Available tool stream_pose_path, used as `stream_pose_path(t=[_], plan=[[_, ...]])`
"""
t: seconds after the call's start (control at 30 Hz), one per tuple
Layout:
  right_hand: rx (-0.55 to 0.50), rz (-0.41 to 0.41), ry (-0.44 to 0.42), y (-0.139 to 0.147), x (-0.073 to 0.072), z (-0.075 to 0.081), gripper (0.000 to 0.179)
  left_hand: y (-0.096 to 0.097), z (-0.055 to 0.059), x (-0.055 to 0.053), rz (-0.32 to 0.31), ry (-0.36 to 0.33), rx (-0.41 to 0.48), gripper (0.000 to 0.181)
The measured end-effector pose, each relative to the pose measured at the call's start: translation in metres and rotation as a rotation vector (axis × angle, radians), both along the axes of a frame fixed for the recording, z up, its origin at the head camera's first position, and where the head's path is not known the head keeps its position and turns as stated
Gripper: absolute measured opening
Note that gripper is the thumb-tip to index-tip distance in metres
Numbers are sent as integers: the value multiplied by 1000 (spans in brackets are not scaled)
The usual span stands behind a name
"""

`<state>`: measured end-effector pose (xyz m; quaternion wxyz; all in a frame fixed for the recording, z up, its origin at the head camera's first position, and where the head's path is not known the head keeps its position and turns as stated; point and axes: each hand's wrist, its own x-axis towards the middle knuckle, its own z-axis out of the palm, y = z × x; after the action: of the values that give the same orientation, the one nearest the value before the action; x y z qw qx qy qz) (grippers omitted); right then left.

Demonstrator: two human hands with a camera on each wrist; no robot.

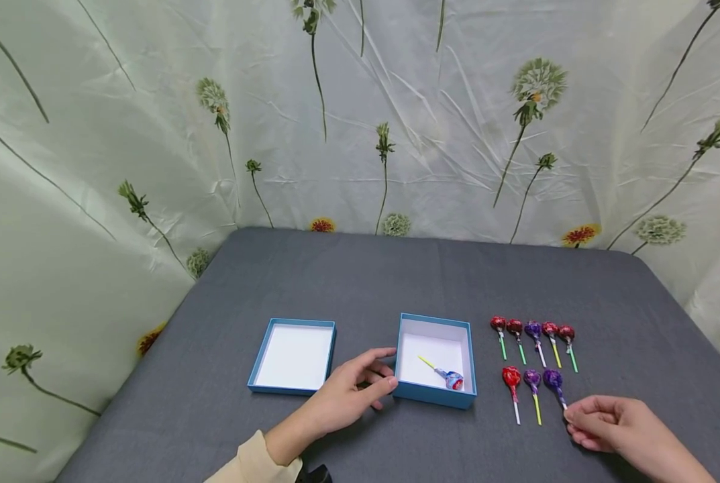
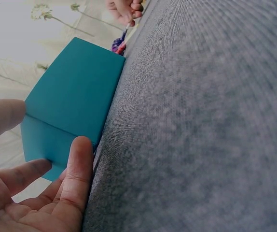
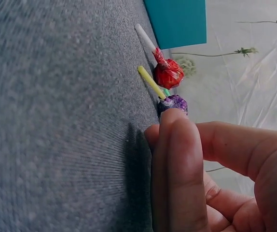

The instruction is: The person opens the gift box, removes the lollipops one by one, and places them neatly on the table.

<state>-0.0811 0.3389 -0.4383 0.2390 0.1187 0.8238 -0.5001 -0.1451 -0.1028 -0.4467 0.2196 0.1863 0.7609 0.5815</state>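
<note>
My right hand (image 1: 607, 424) pinches the stick of a dark purple lollipop (image 1: 553, 380) between thumb and fingers, at the near right end of a row. In the right wrist view its fingers hide that lollipop. At the middle of the table stands a blue box (image 1: 435, 397) with a white inside, and one lollipop (image 1: 453, 380) with a yellow stick lies in it. My left hand (image 1: 353, 389) is at the box's left side, fingers extended. The left wrist view has its fingertips (image 2: 82, 147) right at the blue wall.
Left of the left hand lies a shallow blue-edged lid (image 1: 293, 355), white side up. Beside the held one lie a red lollipop (image 1: 510, 377) and a purple lollipop (image 1: 532, 380). Several more, such as a red lollipop (image 1: 498, 325), form a row behind. Grey cloth (image 1: 384, 275) covers the table.
</note>
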Motion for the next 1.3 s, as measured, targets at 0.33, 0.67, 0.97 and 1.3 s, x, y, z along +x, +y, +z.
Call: stream_pose_path(t=[0.33, 0.67, 0.97, 1.3], plan=[[21, 40, -27, -8, 3, 3, 30, 0, 2, 1, 0, -2, 7, 51], [94, 71, -31, -12, 2, 4, 31, 0, 2, 2, 5, -6, 6, 51], [107, 64, -44, -11, 1, 1, 29, 0, -1, 0, 1, -15, 9, 51], [126, 69, -36, -12, 1, 1, 29, -1, 0, 1, 1, -20, 4, 51]])
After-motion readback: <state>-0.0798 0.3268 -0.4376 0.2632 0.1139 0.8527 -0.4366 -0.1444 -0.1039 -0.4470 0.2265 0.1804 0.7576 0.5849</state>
